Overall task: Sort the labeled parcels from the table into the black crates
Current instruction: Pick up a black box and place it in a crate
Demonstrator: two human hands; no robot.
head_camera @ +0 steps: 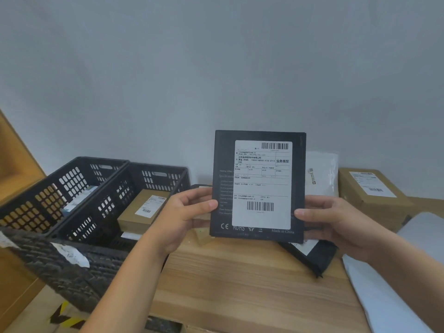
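Wooden table [240,287], cardboard box [374,203], black parcel [319,258], white mailer [389,296]

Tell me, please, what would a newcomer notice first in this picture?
First, the black box with its white label, held upright in the middle by the left hand and the right hand, one at each side edge. Next, two black crates stand on the left; the right one holds a brown parcel. A carton lies on the table at the far right.
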